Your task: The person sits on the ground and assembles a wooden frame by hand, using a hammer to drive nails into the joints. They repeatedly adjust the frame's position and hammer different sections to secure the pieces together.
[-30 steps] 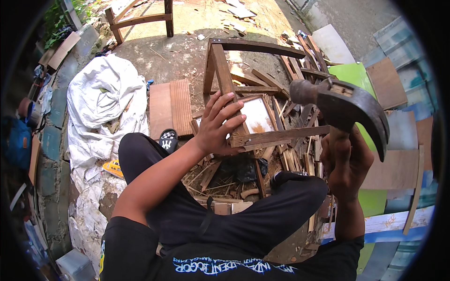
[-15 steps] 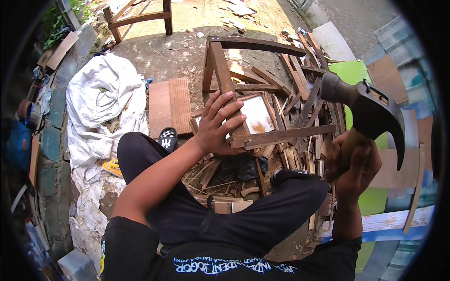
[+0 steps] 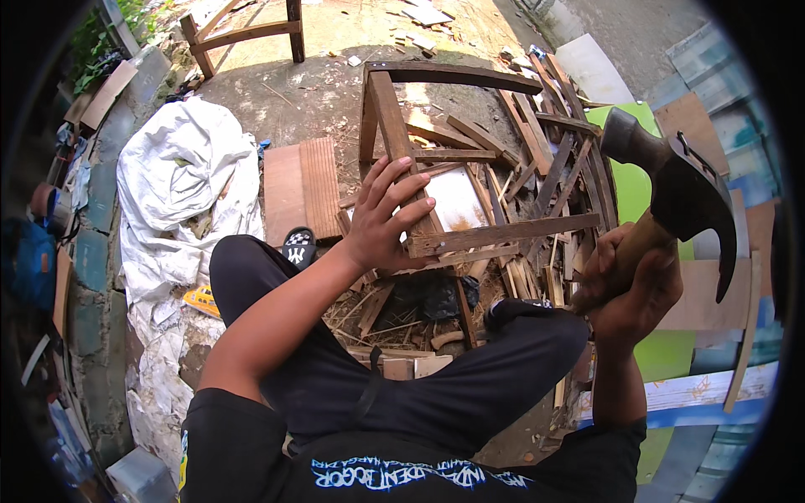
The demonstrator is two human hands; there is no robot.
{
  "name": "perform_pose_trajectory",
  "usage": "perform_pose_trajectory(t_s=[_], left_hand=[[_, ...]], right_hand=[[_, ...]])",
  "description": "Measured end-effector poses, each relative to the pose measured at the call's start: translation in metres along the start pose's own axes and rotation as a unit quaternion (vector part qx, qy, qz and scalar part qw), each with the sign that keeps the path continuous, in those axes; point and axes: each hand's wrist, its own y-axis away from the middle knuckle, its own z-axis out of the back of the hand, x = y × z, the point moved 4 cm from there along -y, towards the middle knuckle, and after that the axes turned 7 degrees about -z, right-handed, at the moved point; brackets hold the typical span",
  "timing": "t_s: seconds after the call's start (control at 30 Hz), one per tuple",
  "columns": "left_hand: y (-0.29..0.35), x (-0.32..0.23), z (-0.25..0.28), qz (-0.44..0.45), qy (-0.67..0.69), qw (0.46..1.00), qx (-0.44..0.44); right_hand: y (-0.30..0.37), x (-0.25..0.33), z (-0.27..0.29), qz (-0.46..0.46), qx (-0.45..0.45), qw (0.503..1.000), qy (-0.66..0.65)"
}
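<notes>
My left hand (image 3: 387,214) is wrapped round a bar of a dark wooden frame (image 3: 503,234), close to the corner nearest me. The frame stands in front of my crossed legs, with joined bars at its near and far ends. On the right, my right hand (image 3: 631,281) is closed round the wooden handle of a claw hammer (image 3: 683,189). The hammer is raised, apart from the frame, its striking face to the upper left and its claw curving down on the right. Part of the handle is hidden by my fingers.
Wood scraps (image 3: 537,168) pile up beyond and right of the frame. A white cloth sack (image 3: 189,168) and a brown board (image 3: 300,189) lie left. Another wooden frame (image 3: 247,35) stands farther off. A green panel (image 3: 629,184) is on the right; a low wall (image 3: 88,251) runs along the left.
The hammer in my right hand has shifted a little to the right, and its striking face sits slightly higher. My left hand keeps its hold on the wooden frame.
</notes>
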Motion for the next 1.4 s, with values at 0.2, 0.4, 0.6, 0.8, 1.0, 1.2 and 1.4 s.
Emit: perform_pose_trajectory(t_s=[0.2, 0.4, 0.6, 0.8, 1.0, 1.2, 1.4], left_hand=[[0.003, -0.002, 0.007, 0.003, 0.007, 1.0, 0.01], [-0.001, -0.003, 0.001, 0.002, 0.004, 1.0, 0.007], [-0.003, -0.006, 0.0, -0.001, 0.014, 1.0, -0.011], [-0.003, -0.004, 0.004, -0.012, 0.016, 1.0, 0.013], [0.003, -0.001, 0.006, -0.006, 0.055, 0.998, 0.027], [0.0, -0.003, 0.015, -0.006, 0.082, 0.996, 0.042], [-0.007, -0.01, 0.016, 0.004, 0.088, 0.995, 0.049]], right_hand=[[0.018, -0.037, -0.013, -0.074, 0.192, 0.95, 0.234], [-0.004, 0.01, -0.005, 0.022, 0.035, 0.996, 0.075], [0.025, -0.041, -0.018, 0.06, 0.225, 0.926, 0.299], [0.022, -0.062, 0.005, -0.143, 0.023, 0.989, -0.009], [0.044, -0.129, 0.036, -0.104, -0.277, 0.947, -0.128], [0.073, -0.204, 0.071, -0.247, -0.444, 0.843, -0.179], [0.065, -0.221, 0.053, -0.338, -0.346, 0.834, -0.266]])
